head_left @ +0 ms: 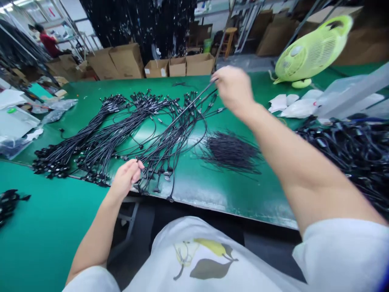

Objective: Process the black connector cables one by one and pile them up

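Hands well apart: yr right hand [234,91] pinches a bunch of black cables [185,109] up off the green bench mat [194,182], left hand [126,178] at the connectors [158,176] by the mat's edge, can't tell if gripping.

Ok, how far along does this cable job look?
Done: black cables lie combed in long bundles on the green mat. In hand: the right hand lifts a thin cable bunch, while the left hand sits at the connector ends. Left: a tangled black cable heap at the right, apparently unsorted.
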### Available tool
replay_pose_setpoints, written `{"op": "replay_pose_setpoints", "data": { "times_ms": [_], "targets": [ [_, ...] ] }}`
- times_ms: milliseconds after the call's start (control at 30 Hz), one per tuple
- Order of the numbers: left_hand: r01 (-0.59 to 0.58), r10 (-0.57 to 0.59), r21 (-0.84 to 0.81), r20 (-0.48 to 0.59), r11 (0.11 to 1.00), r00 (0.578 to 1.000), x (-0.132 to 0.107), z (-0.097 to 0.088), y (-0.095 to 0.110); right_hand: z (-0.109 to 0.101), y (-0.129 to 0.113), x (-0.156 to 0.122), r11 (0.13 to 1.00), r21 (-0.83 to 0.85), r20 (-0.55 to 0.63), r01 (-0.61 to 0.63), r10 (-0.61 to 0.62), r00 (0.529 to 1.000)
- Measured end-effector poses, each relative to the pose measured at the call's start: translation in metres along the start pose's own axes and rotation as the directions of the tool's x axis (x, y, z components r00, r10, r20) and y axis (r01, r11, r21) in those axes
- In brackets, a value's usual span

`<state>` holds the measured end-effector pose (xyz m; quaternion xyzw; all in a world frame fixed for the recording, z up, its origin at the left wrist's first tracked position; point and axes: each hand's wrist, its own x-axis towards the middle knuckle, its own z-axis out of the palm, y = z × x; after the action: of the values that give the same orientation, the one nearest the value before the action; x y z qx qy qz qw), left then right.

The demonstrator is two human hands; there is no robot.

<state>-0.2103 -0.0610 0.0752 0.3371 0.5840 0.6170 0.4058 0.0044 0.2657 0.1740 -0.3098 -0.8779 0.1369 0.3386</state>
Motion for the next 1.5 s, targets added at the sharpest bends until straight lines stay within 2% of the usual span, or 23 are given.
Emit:
{"op": "replay_pose_setpoints", "data": {
  "times_ms": [100,167,267,333,400,467,500,567,633,733,767,800,833,900,933,1000,1100,1167,1233,1300,1367,1400,1500],
  "targets": [
    [0.015,-0.021,-0.146,-0.038,0.989,0.999,0.002,-0.011,0.002,-0.021,0.040,-0.013,0.954,-0.283,-0.076,0.099,-0.125,0.989],
    [0.023,-0.033,-0.198,-0.045,0.980,0.998,0.004,-0.009,-0.002,-0.020,0.049,-0.046,0.899,-0.396,0.001,0.189,-0.206,0.979],
    [-0.028,0.022,-0.128,-0.045,0.991,0.999,0.009,0.009,-0.007,-0.011,0.034,-0.119,0.793,-0.533,0.230,0.295,-0.200,0.952],
    [-0.098,0.098,0.065,0.004,0.993,0.995,0.011,0.034,-0.010,-0.006,0.007,-0.168,0.808,-0.466,0.448,0.360,-0.135,0.884],
    [-0.207,0.177,0.294,0.127,0.933,0.976,0.009,0.066,-0.013,-0.003,-0.027,-0.204,0.888,-0.224,0.653,0.402,-0.169,0.738],
    [-0.323,0.192,0.409,0.330,0.853,0.924,0.001,0.100,-0.017,-0.006,-0.056,-0.221,0.927,-0.038,0.704,0.372,-0.239,0.668],
    [-0.352,0.159,0.408,0.436,0.842,0.886,-0.004,0.115,-0.020,-0.009,-0.064,-0.222,0.939,-0.004,0.681,0.343,-0.248,0.688],
    [-0.294,0.019,0.364,0.600,0.884,0.800,-0.014,0.136,-0.025,-0.019,-0.065,-0.215,0.966,-0.022,0.590,0.259,-0.197,0.783],
    [-0.105,-0.143,0.317,0.667,0.943,0.731,-0.021,0.143,-0.027,-0.032,-0.046,-0.205,0.983,-0.062,0.520,0.175,-0.118,0.846],
    [0.233,-0.262,0.142,0.726,0.962,0.636,-0.022,0.135,-0.018,-0.045,0.004,-0.207,0.995,-0.043,0.514,0.095,-0.059,0.856],
    [0.319,-0.252,0.049,0.728,0.947,0.637,-0.021,0.129,-0.012,-0.046,0.021,-0.213,0.998,-0.026,0.509,0.059,-0.038,0.860],
    [0.369,-0.226,-0.056,0.702,0.928,0.675,-0.020,0.123,-0.005,-0.045,0.036,-0.221,1.000,-0.007,0.491,0.016,-0.010,0.871],
    [0.375,-0.192,-0.164,0.637,0.913,0.747,-0.019,0.118,0.003,-0.042,0.049,-0.231,0.999,0.015,0.460,-0.029,0.019,0.888],
    [0.276,-0.119,-0.348,0.411,0.896,0.904,-0.017,0.110,0.017,-0.034,0.065,-0.252,0.996,0.056,0.374,-0.076,0.050,0.926],
    [0.206,-0.087,-0.403,0.293,0.892,0.952,-0.015,0.108,0.022,-0.030,0.069,-0.262,0.996,0.060,0.319,-0.066,0.043,0.947],
    [0.116,-0.052,-0.430,0.158,0.895,0.986,-0.008,0.110,0.024,-0.021,0.066,-0.279,1.000,-0.009,0.213,0.020,-0.017,0.977],
    [0.095,-0.043,-0.280,0.187,0.955,0.982,0.007,0.125,0.007,-0.015,0.038,-0.296,0.962,-0.125,0.194,0.245,-0.218,0.956],
    [0.074,-0.042,-0.103,0.283,0.992,0.958,0.012,0.140,-0.012,-0.016,0.010,-0.299,0.923,-0.032,0.300,0.384,-0.357,0.884],
    [0.018,-0.053,0.087,0.414,0.996,0.909,0.008,0.156,-0.028,-0.020,-0.012,-0.294,0.901,0.121,0.375,0.417,-0.430,0.821],
    [-0.059,-0.094,0.252,0.554,0.966,0.827,-0.003,0.170,-0.037,-0.022,-0.022,-0.282,0.916,0.199,0.379,0.348,-0.399,0.835],
    [-0.095,-0.161,0.345,0.642,0.934,0.750,-0.014,0.177,-0.039,-0.021,-0.018,-0.268,0.945,0.242,0.328,0.221,-0.294,0.898],
    [-0.073,-0.188,0.350,0.654,0.934,0.733,-0.018,0.179,-0.039,-0.018,-0.012,-0.263,0.950,0.275,0.284,0.145,-0.225,0.932],
    [0.120,-0.210,0.188,0.592,0.975,0.778,-0.021,0.181,-0.039,0.000,0.002,-0.255,0.865,0.496,0.123,-0.071,0.011,0.992]
  ]
}}
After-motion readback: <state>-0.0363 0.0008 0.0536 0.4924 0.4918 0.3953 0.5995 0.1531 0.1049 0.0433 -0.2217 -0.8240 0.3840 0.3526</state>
